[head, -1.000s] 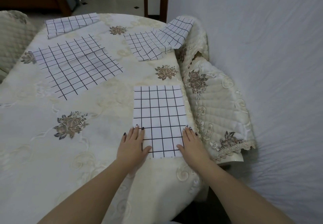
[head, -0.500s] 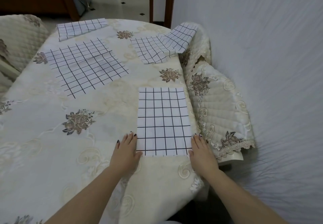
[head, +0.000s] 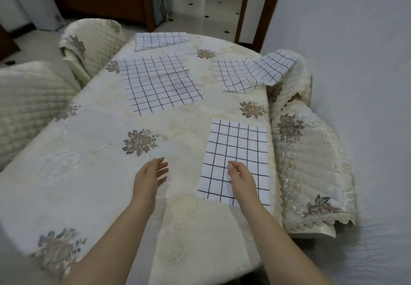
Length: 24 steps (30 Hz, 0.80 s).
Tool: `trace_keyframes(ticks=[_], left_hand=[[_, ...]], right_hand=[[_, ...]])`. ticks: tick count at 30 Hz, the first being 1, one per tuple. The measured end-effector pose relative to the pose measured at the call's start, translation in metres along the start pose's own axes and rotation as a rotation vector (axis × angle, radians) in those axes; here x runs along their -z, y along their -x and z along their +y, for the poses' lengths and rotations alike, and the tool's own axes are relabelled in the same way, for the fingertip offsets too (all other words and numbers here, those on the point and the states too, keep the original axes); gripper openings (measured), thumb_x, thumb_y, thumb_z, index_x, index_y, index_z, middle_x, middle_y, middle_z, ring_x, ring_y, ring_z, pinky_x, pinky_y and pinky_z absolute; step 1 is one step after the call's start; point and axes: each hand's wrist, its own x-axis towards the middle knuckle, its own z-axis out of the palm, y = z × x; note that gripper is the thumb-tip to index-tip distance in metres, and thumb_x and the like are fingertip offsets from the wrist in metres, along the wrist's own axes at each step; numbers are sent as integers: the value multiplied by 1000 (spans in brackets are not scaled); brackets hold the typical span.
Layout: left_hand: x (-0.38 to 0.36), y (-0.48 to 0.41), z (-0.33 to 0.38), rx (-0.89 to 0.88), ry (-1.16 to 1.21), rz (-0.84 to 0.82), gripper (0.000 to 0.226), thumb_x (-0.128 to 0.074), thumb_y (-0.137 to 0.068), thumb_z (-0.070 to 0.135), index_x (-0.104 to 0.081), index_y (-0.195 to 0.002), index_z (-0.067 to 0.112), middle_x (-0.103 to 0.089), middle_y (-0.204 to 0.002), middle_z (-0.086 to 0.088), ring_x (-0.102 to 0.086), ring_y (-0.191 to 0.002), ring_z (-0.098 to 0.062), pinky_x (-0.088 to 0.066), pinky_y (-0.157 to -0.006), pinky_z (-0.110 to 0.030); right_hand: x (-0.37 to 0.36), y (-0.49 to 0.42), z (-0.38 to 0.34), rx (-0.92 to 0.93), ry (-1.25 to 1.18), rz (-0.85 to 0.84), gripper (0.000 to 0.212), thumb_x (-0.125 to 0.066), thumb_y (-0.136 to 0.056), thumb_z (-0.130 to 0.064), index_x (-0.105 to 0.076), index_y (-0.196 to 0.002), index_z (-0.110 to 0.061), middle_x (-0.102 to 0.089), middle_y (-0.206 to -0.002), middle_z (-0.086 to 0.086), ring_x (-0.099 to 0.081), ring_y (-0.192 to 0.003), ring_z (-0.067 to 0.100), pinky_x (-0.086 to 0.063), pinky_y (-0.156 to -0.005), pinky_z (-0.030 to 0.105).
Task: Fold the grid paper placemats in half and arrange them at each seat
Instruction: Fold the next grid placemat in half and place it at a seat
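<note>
A folded grid placemat (head: 236, 149) lies flat near the table's right edge, in front of the right-hand chair. My right hand (head: 241, 179) hovers over its lower part, fingers loosely curled, holding nothing. My left hand (head: 150, 179) is raised above the tablecloth to the left of the mat, fingers relaxed and empty. An unfolded grid placemat (head: 160, 84) lies flat in the table's middle. A crumpled one (head: 253, 73) hangs partly over the right chair's back. A folded one (head: 161, 39) sits at the far edge.
The round table (head: 89, 162) wears a cream embroidered cloth. Quilted chair covers stand at the right (head: 311, 162), the left (head: 26, 97) and the far left (head: 93, 39). A white wall runs along the right; a doorway opens at the back.
Both hands have lifted off the folded placemat's sides and shifted left. The view has swung up and left, showing more of the table and the chairs.
</note>
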Motion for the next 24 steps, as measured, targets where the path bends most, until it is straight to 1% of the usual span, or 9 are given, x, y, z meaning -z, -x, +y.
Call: trace_keyframes(ticks=[1, 4, 7, 11, 14, 17, 21, 22, 24], left_hand=[[9, 3, 3, -19, 5, 30, 28, -43, -100, 24, -64, -110, 8, -68, -109, -14, -64, -102, -28, -50, -91, -42], [40, 12, 11, -56, 41, 135, 28, -42, -100, 23, -65, -106, 8, -68, -105, -13, -64, -97, -27, -50, -90, -43], [76, 23, 14, -73, 93, 260, 26, -43, -100, 22, -66, -102, 11, -69, -103, -13, -64, -96, -27, -50, -87, -42], [122, 46, 15, -119, 147, 426, 25, -42, -99, 21, -66, -102, 12, -69, -102, -12, -65, -94, -24, -51, -82, -37], [153, 66, 13, -144, 194, 553, 25, -43, -98, 18, -66, -103, 11, -69, -98, -10, -65, -92, -22, -51, -80, -35], [184, 86, 7, -153, 243, 667, 22, -45, -96, 21, -66, -97, 15, -70, -94, -7, -64, -89, -22, -50, -76, -33], [218, 116, -5, -150, 299, 821, 24, -43, -99, 21, -64, -101, 10, -67, -91, -6, -62, -83, -18, -49, -71, -27], [225, 122, -9, -149, 295, 853, 24, -42, -99, 20, -64, -101, 11, -67, -91, -6, -62, -84, -19, -49, -71, -27], [238, 135, -18, -149, 266, 905, 24, -42, -98, 21, -66, -95, 17, -67, -92, -4, -63, -89, -20, -50, -77, -32]], right_hand=[[-11, -1, -5, 25, 22, -34, 22, -50, -96, -30, -59, -114, -20, -62, -111, -7, -56, -107, 12, -45, -97, 31], [-46, 1, -20, 101, 69, -131, 18, -50, -96, -28, -59, -111, -22, -61, -104, -10, -56, -99, 9, -47, -93, 32], [-84, 7, -29, 158, 95, -245, 17, -52, -96, -27, -60, -109, -21, -61, -99, -13, -58, -98, 11, -49, -92, 35], [-130, 28, -38, 206, 129, -419, 17, -53, -95, -25, -62, -109, -19, -63, -99, -6, -60, -101, 16, -49, -92, 38], [-163, 49, -41, 231, 152, -541, 13, -54, -94, -23, -62, -104, -21, -64, -98, -3, -61, -100, 19, -50, -93, 42], [-193, 72, -40, 245, 163, -654, 10, -55, -93, -22, -62, -100, -23, -66, -100, -3, -62, -101, 18, -50, -94, 44], [-226, 105, -36, 260, 194, -804, 11, -54, -93, -25, -62, -101, -24, -66, -103, -3, -62, -101, 15, -50, -94, 43], [-233, 112, -35, 271, 203, -832, 10, -54, -93, -25, -62, -100, -24, -66, -103, -3, -62, -100, 14, -51, -93, 43], [-246, 127, -32, 282, 207, -880, 11, -55, -93, -24, -63, -100, -24, -67, -102, -3, -63, -99, 14, -51, -92, 42]])
